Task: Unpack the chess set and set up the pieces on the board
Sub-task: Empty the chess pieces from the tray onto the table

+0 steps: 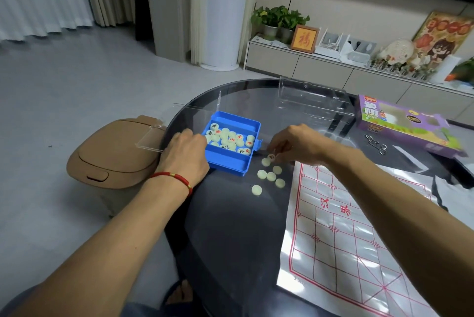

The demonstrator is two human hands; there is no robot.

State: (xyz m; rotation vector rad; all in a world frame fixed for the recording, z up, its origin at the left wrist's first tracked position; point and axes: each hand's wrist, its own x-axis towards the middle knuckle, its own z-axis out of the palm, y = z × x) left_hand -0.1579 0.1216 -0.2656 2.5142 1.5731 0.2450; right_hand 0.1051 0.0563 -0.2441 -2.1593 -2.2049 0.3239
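A blue plastic tray (225,162) sits on the dark glass table and holds several pale round chess pieces (228,138) with red or black characters. My left hand (186,152) grips the tray's left side. My right hand (295,143) pinches one piece (271,157) just right of the tray. Several loose pieces (271,176) lie face down on the table below it. The white paper board (341,234) with red grid lines is spread at the right, under my right forearm.
The tray's clear lid (164,124) hangs open off the table's left edge. A clear plastic insert (313,101) and the purple game box (402,124) lie at the back right, metal ring puzzles (375,143) beside them. A tan bin (112,152) stands on the floor to the left.
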